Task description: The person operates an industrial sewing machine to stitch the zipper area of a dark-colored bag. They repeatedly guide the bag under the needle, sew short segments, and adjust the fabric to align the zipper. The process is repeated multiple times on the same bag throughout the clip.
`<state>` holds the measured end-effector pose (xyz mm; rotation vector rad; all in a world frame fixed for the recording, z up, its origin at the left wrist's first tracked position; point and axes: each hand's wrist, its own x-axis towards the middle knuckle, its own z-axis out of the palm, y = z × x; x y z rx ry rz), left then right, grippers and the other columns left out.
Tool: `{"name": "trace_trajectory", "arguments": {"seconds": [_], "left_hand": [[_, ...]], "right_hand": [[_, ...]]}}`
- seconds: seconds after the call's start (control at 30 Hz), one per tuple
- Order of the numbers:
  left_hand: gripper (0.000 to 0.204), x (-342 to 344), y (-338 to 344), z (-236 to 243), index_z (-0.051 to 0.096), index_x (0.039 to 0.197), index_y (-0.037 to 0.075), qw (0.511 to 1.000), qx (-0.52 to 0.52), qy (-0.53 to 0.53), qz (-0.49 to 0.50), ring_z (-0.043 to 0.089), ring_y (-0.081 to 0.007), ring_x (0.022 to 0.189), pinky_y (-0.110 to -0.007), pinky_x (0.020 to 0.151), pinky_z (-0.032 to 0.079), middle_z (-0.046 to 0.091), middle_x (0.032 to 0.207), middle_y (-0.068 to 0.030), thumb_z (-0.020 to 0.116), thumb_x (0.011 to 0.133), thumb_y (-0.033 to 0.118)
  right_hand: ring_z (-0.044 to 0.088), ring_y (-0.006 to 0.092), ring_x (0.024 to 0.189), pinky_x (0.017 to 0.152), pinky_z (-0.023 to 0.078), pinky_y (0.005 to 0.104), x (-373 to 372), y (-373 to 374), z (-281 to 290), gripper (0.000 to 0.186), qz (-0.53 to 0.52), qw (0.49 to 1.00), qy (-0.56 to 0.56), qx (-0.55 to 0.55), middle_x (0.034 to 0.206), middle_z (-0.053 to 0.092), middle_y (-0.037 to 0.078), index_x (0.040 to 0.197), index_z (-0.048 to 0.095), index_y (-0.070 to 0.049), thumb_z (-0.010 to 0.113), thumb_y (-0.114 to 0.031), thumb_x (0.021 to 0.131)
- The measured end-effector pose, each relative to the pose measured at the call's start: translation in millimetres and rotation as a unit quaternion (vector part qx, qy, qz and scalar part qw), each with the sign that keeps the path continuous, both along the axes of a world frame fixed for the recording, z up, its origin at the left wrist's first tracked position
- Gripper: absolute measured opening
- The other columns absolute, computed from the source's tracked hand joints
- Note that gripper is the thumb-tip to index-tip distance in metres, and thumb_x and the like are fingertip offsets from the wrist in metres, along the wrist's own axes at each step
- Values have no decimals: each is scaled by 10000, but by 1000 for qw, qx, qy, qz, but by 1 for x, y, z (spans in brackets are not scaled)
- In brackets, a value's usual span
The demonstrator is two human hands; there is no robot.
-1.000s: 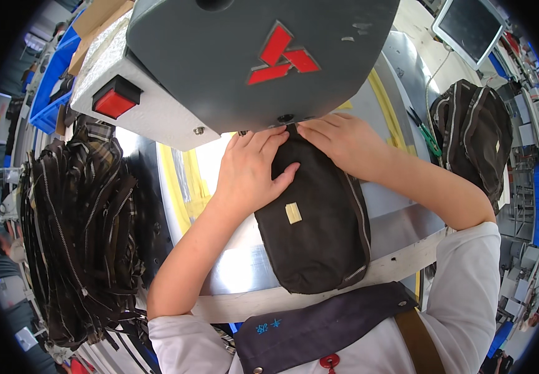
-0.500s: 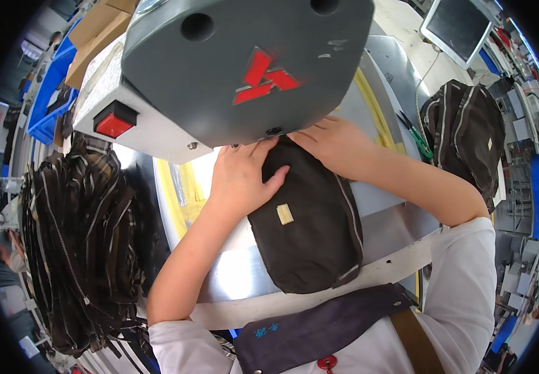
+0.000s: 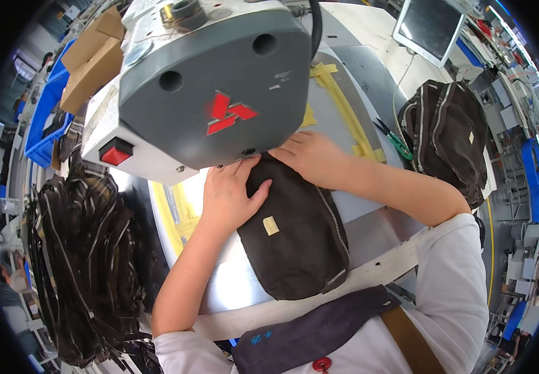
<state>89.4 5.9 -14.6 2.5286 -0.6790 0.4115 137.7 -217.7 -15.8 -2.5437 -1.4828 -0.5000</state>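
Observation:
A dark brown fabric pouch [image 3: 294,243] with a zipper down its right side and a small pale tag lies lengthwise on the work plate. Its far end passes beneath the grey head of a sewing machine [image 3: 213,93]. My left hand [image 3: 229,193] rests flat over the pouch's far left edge, thumb spread and fingers reaching toward the machine. Across the far right edge lies my right hand [image 3: 310,159], its fingers stretched out on the fabric. The machine head hides the needle area and covers some fingertips.
A heap of dark zippered pieces [image 3: 85,268] stands at left, near a blue bin [image 3: 45,137] and cardboard box [image 3: 95,62]. To the right are green-handled snips [image 3: 399,144], more dark pouches [image 3: 447,134] and a white-framed screen [image 3: 430,28]. Yellow tape [image 3: 344,106] marks the plate.
The whole view has shifted, so the machine head appears farther left and more of its top shows. Both hands stay at the pouch's far end, with little visible movement against it.

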Motion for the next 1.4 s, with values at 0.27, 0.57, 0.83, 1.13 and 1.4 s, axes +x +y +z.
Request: {"name": "trace_trajectory", "arguments": {"seconds": [0.27, 0.57, 0.83, 1.13, 1.4], "left_hand": [[401, -3, 3, -1, 660, 1123, 43, 1000, 0, -9, 1, 616, -278, 1028, -378, 869, 471, 661, 1146, -82, 743, 768, 211], [336, -6, 10, 6, 654, 1026, 32, 973, -41, 115, 194, 619, -347, 874, -412, 764, 502, 657, 1046, -166, 731, 835, 297], [196, -42, -9, 14, 624, 1023, -15, 953, -94, 277, 79, 592, -146, 659, -302, 635, 463, 629, 712, -73, 657, 888, 123], [186, -77, -5, 14, 629, 1025, -8, 928, -143, 345, 4, 608, -127, 746, -265, 713, 472, 674, 821, -62, 654, 863, 81], [204, -75, -2, 5, 656, 1008, 35, 922, -188, 338, -14, 666, -236, 752, -327, 700, 501, 700, 830, -112, 638, 838, 147]], "right_hand": [[618, 233, 1015, 856, 523, 348, -8, 4, 0, 305, -54, 996, 29, 64, 1106, 624, 76, 1119, 608, -44, 564, -101, 823], [598, 236, 914, 687, 538, 347, -27, 28, -9, 234, -98, 985, 24, 140, 936, 586, 69, 998, 590, -75, 629, -100, 769], [590, 252, 906, 727, 501, 364, -85, -3, -5, 182, -6, 977, 126, 174, 894, 565, 52, 933, 608, -104, 665, -110, 761], [589, 294, 1009, 857, 510, 408, -66, -109, 11, 276, -343, 932, -6, 116, 1108, 621, 106, 1107, 631, -36, 570, -104, 847], [614, 292, 936, 744, 519, 402, -54, -117, 21, 187, -418, 907, 32, 38, 977, 588, 98, 1063, 615, -49, 554, -112, 898]]}}
